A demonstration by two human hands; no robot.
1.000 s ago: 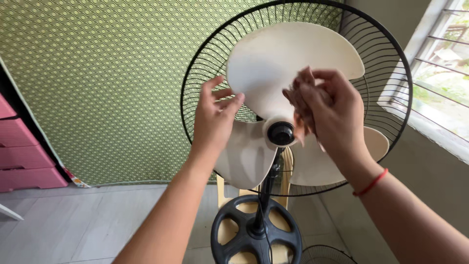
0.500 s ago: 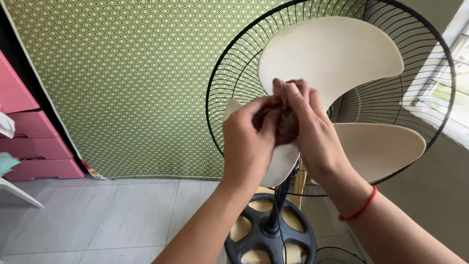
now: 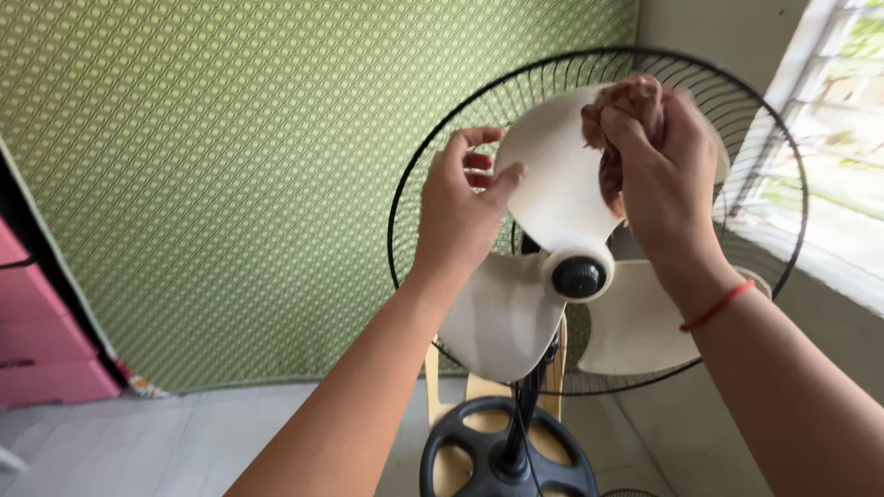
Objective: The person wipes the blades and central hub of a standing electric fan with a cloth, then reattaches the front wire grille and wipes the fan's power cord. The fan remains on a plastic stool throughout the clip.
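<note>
On smooth cream blade (image 3: 562,184) — right hand (image 3: 668,179) presses crumpled brown cloth (image 3: 626,110).

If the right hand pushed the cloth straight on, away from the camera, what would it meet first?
Most likely the upper fan blade: the right hand presses a brownish cloth against it. Behind the blade is the black wire guard; the depth between them is unclear.

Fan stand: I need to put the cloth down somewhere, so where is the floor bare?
The pale tiled floor lies bare between the pink plastic drawers and the black round fan base. Up at the cream fan blades it is crowded: left hand, right hand, brown cloth.
</note>
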